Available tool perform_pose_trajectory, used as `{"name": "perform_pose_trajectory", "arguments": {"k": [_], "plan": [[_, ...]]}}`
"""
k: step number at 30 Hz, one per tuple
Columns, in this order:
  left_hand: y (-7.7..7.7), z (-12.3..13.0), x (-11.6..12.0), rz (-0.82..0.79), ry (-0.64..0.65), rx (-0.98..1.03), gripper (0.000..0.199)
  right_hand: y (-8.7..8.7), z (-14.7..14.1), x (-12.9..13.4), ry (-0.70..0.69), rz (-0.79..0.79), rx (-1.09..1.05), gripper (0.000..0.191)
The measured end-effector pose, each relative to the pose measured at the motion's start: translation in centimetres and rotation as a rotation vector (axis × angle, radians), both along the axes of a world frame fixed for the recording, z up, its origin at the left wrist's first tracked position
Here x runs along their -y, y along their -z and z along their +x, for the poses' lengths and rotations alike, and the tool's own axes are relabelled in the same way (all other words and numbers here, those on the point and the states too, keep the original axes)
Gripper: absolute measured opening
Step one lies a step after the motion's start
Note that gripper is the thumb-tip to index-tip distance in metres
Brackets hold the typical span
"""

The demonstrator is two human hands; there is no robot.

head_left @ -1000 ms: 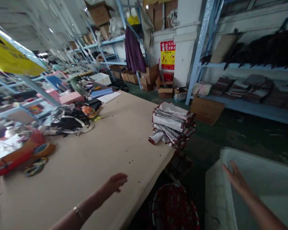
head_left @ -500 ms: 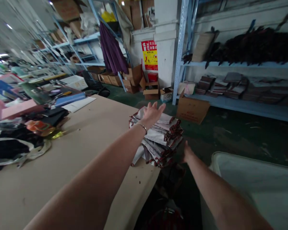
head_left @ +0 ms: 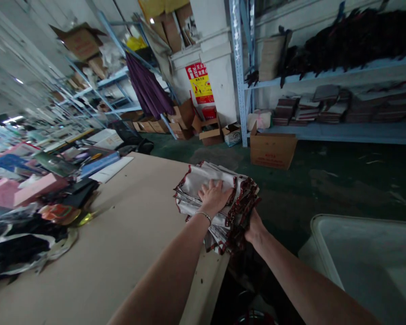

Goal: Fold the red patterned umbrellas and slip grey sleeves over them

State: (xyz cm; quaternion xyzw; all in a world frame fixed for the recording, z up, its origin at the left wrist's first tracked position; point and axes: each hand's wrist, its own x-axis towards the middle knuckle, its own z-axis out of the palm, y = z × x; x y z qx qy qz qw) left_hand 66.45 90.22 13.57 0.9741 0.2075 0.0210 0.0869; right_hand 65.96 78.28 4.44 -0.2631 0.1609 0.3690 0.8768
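Observation:
A thick stack of grey-white fabric pieces with dark red, patterned edging (head_left: 189,180) sits at the far right corner of the table, its edged side jutting past the table's edge. My left hand (head_left: 214,197), a thin bangle at its wrist, lies flat on top of the stack with fingers spread. Against the stack's right side, my right hand (head_left: 255,227) grips the edged side; its fingertips are hidden behind the fabric. The layers are uneven and fan out a little at the lower front.
The tan table (head_left: 131,234) carries a heap of dark and orange items (head_left: 59,214) at left. A large white bin (head_left: 365,262) stands at right. Cardboard boxes (head_left: 272,149) and blue shelving (head_left: 328,132) line the wall across the green floor.
My left hand has settled flat on the stack. The right hand has come in from a gap beside it to touch its side. The view has shifted and tilted slightly.

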Motion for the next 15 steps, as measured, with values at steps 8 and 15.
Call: {"name": "perform_pose_trajectory", "arguments": {"k": [8, 15], "plan": [[1.4, -4.2, -1.3, -0.266, -0.104, 0.122, 0.067, -2.6, -1.8, -0.3, 0.142, -0.364, 0.036, 0.029], [-1.1, -3.7, -5.7, -0.472, -0.044, 0.17, 0.053, -5.0, 0.0, -0.5, 0.064, -0.269, 0.248, 0.068]]}}
